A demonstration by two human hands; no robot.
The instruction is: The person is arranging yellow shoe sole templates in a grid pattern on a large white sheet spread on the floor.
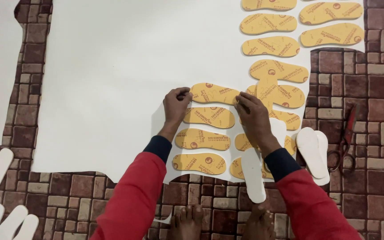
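White sheet point(112, 80) on patterned floor point(370, 89)
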